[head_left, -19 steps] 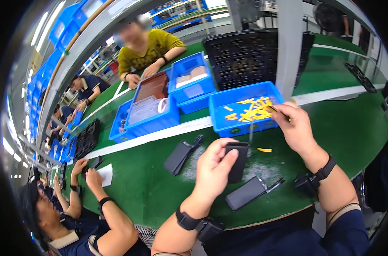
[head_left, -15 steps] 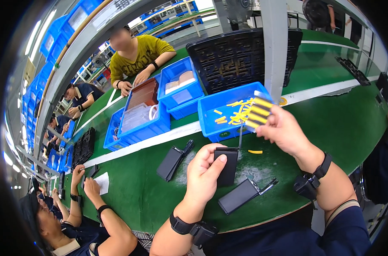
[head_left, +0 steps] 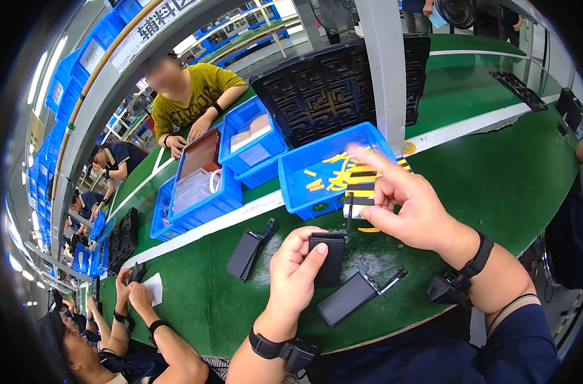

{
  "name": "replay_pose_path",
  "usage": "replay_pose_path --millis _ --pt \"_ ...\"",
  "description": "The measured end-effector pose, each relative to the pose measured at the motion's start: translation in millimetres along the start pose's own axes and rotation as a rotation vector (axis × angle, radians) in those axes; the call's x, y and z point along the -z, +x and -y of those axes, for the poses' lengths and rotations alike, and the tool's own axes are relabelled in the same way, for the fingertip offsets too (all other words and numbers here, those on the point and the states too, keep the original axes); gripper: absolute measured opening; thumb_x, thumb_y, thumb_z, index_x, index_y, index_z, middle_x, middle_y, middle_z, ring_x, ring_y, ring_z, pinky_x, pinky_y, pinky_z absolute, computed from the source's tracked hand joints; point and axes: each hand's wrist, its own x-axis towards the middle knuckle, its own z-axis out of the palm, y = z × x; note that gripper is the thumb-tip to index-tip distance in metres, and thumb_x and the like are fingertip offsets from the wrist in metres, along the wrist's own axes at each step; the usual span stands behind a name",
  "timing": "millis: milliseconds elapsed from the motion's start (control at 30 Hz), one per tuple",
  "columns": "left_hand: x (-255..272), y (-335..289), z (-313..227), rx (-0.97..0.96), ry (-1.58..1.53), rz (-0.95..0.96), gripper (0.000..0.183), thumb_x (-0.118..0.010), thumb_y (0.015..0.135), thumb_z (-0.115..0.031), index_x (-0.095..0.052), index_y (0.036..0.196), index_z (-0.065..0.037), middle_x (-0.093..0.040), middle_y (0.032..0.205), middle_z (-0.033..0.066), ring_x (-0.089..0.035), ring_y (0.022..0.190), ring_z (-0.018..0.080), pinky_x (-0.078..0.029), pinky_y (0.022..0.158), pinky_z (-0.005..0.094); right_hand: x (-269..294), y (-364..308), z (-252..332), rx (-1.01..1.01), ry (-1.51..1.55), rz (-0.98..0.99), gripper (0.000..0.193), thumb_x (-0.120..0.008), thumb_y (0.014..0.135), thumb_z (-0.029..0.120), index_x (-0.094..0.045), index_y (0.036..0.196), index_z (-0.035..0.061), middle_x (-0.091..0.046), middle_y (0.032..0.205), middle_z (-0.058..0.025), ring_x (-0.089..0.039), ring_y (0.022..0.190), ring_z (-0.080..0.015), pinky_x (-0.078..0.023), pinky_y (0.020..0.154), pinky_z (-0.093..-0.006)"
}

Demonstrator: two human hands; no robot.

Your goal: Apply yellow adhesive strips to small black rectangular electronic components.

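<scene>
Left hand point(head_left: 294, 269): grip closed on a flat matte-black slab point(head_left: 330, 264), thumb across its face, held above the green bench point(head_left: 496, 160). Right hand point(head_left: 408, 208): narrow pinch on a thin yellow-and-black striped sheet point(head_left: 360, 194), one finger motion-blurred. Behind it, blue plastic bin point(head_left: 294, 180) with loose yellow strips point(head_left: 336, 183). More smooth rectangular black blocks point(head_left: 348, 299) with narrow arms lie on scuffed bench surface

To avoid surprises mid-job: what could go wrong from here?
The black pack lying near the edge of the green table could be bumped off. The right hand, holding the striped sheet, might brush the loose yellow strip aside. The black piece in the left hand could slip.
</scene>
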Motion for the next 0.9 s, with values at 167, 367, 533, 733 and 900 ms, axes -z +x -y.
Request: replay_pose_path --millis 167,367,533,733,900 --pt "-1.0 -1.5 -2.4 0.001 0.038 0.018 0.018 -0.053 0.091 -0.003 -0.052 0.108 0.001 -0.063 0.092 0.0032 -0.056 0.080 0.0048 -0.045 0.070 0.0190 -6.4 1.8 -14.1 0.252 -0.324 -0.161 0.015 -0.065 0.077 0.000 -0.067 0.092 0.0019 -0.061 0.074 -0.0055 -0.055 0.060 -0.0092 -0.044 0.054 -0.0223" --pt "-1.8 -2.5 -2.8 -0.006 0.051 0.025 0.018 -0.053 0.090 -0.002 -0.052 0.108 0.001 -0.063 0.094 0.0047 -0.058 0.083 0.0073 -0.046 0.074 0.0204 -6.8 0.1 -15.8 0.159 -0.252 -0.109 0.018 -0.065 0.079 0.001 -0.068 0.097 0.0019 -0.064 0.083 -0.0079 -0.061 0.068 -0.0115 -0.050 0.064 -0.0237" --pt "-1.5 -1.5 -3.2 -0.017 0.044 0.026 0.018 -0.053 0.091 -0.003 -0.052 0.109 0.002 -0.064 0.092 0.0034 -0.057 0.081 0.0051 -0.045 0.072 0.0190 -7.2 -0.2 -12.4 0.064 -0.207 -0.068 0.018 -0.065 0.082 0.004 -0.067 0.099 0.0005 -0.065 0.084 -0.0065 -0.062 0.072 -0.0105 -0.050 0.066 -0.0234" --pt "-2.5 -1.8 -2.3 0.003 0.013 0.024 0.018 -0.052 0.091 -0.003 -0.052 0.109 0.002 -0.064 0.092 0.0036 -0.057 0.081 0.0053 -0.045 0.071 0.0191 -6.0 0.4 -18.3 -0.163 0.049 -0.020 0.017 -0.063 0.087 0.009 -0.067 0.099 -0.0014 -0.065 0.081 -0.0044 -0.060 0.070 -0.0090 -0.051 0.066 -0.0226" --pt "-3.0 -1.5 -0.8 0.022 0.007 0.016 0.019 -0.052 0.091 -0.003 -0.052 0.109 0.001 -0.063 0.092 0.0035 -0.057 0.080 0.0052 -0.046 0.070 0.0192 -7.9 -0.2 -18.7 -0.187 0.073 -0.022 0.019 -0.060 0.088 0.015 -0.068 0.093 -0.0014 -0.065 0.074 -0.0048 -0.059 0.064 -0.0077 -0.049 0.058 -0.0228"
